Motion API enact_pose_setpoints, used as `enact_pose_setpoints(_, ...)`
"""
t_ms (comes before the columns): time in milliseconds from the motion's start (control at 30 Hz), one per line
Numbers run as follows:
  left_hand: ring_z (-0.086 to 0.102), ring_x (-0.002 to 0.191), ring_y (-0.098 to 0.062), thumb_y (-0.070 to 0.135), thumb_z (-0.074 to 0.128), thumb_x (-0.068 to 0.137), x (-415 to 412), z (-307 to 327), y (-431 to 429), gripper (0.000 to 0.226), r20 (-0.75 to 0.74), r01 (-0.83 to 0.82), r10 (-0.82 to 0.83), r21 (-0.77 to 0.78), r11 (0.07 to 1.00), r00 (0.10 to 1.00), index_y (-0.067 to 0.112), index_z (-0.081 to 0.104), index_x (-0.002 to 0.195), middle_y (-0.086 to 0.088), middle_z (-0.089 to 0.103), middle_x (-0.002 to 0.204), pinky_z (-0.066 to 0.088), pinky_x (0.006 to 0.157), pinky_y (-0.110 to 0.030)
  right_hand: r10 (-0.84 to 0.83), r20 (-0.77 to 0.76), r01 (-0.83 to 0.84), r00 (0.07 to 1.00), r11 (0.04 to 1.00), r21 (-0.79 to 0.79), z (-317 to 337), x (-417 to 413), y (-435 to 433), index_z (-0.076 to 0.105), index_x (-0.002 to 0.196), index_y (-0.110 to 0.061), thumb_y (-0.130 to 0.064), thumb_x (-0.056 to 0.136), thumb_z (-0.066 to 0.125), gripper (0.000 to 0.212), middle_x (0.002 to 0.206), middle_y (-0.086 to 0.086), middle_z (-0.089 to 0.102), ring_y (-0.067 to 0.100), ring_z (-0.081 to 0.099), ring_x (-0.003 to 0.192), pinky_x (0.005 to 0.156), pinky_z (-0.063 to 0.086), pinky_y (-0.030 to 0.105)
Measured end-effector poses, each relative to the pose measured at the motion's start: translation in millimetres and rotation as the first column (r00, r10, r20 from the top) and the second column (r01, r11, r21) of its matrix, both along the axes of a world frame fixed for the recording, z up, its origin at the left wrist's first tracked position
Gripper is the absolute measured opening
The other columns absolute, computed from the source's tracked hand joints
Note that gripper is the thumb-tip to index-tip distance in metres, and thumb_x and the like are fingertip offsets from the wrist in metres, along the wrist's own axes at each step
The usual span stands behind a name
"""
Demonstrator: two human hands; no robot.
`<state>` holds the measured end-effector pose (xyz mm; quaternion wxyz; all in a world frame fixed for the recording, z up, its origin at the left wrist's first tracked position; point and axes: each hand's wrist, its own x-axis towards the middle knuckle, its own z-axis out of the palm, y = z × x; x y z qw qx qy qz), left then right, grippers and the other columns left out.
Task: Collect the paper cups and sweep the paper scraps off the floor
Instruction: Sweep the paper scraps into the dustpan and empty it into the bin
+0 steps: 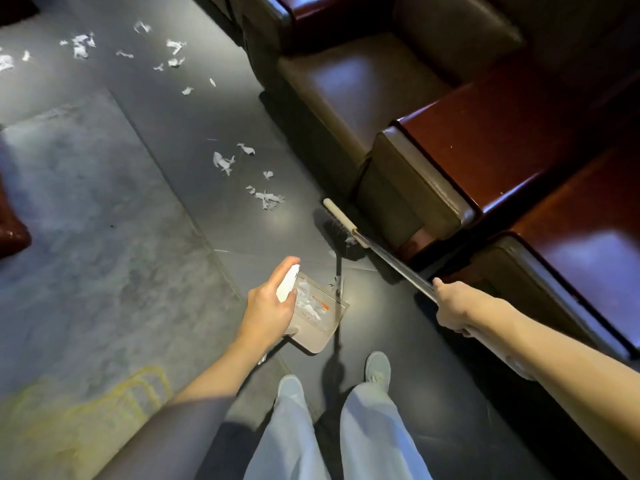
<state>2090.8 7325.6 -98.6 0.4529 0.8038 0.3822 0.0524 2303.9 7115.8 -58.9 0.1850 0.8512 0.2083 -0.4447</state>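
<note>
My left hand (268,308) grips the white handle (288,284) of a dustpan (317,318) that hangs low over the dark floor and holds white scraps. My right hand (453,308) grips the metal pole (394,263) of a broom whose dark bristle head (337,233) rests on the floor beside the seat base. White paper scraps lie ahead of the broom: a near cluster (268,199), another (223,161) beyond it, and a scattered patch at the far left (81,46). No paper cup is in view.
A row of seats with brown cushions (360,88) and glossy red-brown armrests (519,140) runs along the right. A grey carpet panel (90,209) covers the floor at left. My feet (377,367) stand just behind the dustpan.
</note>
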Motion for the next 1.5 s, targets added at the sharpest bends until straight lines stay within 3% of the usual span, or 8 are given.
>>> enact_pose_setpoints(167,0.049,0.065,-0.005,0.006,0.058,0.087,20.4,-1.7,-16.2,0.055,0.012,-0.118,0.118,0.005,0.993,0.993,0.049,0.053,0.121,-0.002,0.066,0.093,0.036,0.065,-0.008,-0.001,0.018,0.0,1.0,0.999,0.051,-30.7,64.3,15.4,0.025,0.148,-0.011,0.003,0.085,0.053,0.071,0.096,0.009,0.051,0.024,0.062,0.072,0.046,0.051,0.025)
enact_pose_setpoints(333,0.044,0.059,0.0,-0.001,0.059,0.084,45.4,2.8,-29.4,0.054,0.035,-0.164,0.162,0.044,0.986,0.986,0.037,0.059,0.122,-0.001,0.063,0.088,0.034,0.063,-0.003,0.076,-0.08,-0.075,0.994,0.997,0.02,-56.8,81.2,4.8,0.03,0.144,-0.002,-0.003,0.087,0.058,0.064,0.134,0.013,0.052,0.026,0.056,0.119,0.072,0.05,0.014)
enact_pose_setpoints(567,0.045,0.059,-0.01,0.009,0.057,0.086,82.9,5.8,-40.2,0.056,-0.002,-0.242,0.242,0.014,0.97,0.97,0.058,0.05,0.111,-0.003,0.065,0.088,0.037,0.059,-0.011,0.257,-0.291,-0.286,0.922,0.957,-0.059,-30.3,72.3,-41.1,0.006,0.155,-0.016,0.0,0.081,0.058,0.091,0.127,0.014,0.061,0.027,0.068,0.089,0.062,0.054,0.028)
enact_pose_setpoints(733,0.048,0.048,-0.008,0.013,0.056,0.088,80.5,5.9,-35.2,0.057,-0.046,-0.317,0.319,0.049,0.947,0.947,0.063,0.045,0.112,-0.001,0.061,0.078,0.04,0.053,-0.019,0.315,-0.241,-0.327,0.918,0.945,-0.013,-0.4,84.6,-45.1,0.005,0.154,-0.029,0.002,0.08,0.051,0.093,0.119,0.015,0.062,0.02,0.064,0.057,0.041,0.049,0.024)
enact_pose_setpoints(900,0.055,0.071,-0.022,0.009,0.057,0.088,80.7,8.6,-20.9,0.058,0.006,-0.397,0.398,0.082,0.914,0.917,0.06,0.043,0.113,-0.004,0.065,0.095,0.035,0.062,-0.016,0.348,-0.178,-0.351,0.921,0.936,0.015,14.6,98.0,-14.1,-0.002,0.154,-0.029,0.004,0.086,0.05,0.091,0.132,0.014,0.051,0.024,0.067,0.082,0.054,0.055,0.027)
enact_pose_setpoints(1067,0.056,0.077,-0.022,0.006,0.058,0.087,92.2,9.7,16.9,0.054,0.082,-0.491,0.487,0.037,0.871,0.87,0.047,0.054,0.121,-0.008,0.065,0.098,0.037,0.063,-0.007,0.427,-0.139,-0.427,0.894,0.904,0.025,25.0,122.8,58.7,-0.002,0.154,-0.023,0.001,0.087,0.054,0.09,0.134,0.012,0.052,0.026,0.062,0.108,0.087,0.054,0.03)
enact_pose_setpoints(1267,0.038,0.045,-0.009,0.006,0.055,0.088,120.4,9.7,82.0,0.057,0.075,-0.522,0.52,0.009,0.853,0.851,0.058,0.05,0.111,-0.014,0.057,0.074,0.036,0.048,-0.016,0.307,-0.173,-0.291,0.936,0.95,0.116,36.0,157.5,139.5,0.005,0.155,-0.023,-0.003,0.09,0.053,0.083,0.122,0.013,0.055,0.022,0.065,0.084,0.061,0.053,0.024)
enact_pose_setpoints(1500,0.045,0.057,-0.028,0.006,0.052,0.087,155.3,12.7,146.1,0.051,0.052,-0.568,0.566,0.035,0.822,0.823,0.04,0.052,0.126,-0.016,0.059,0.076,0.048,0.066,-0.038,0.26,-0.154,-0.238,0.953,0.96,0.146,31.2,202.9,230.8,0.005,0.154,-0.028,-0.003,0.091,0.054,0.084,0.113,0.007,0.047,0.014,0.056,0.07,0.04,0.041,0.017)
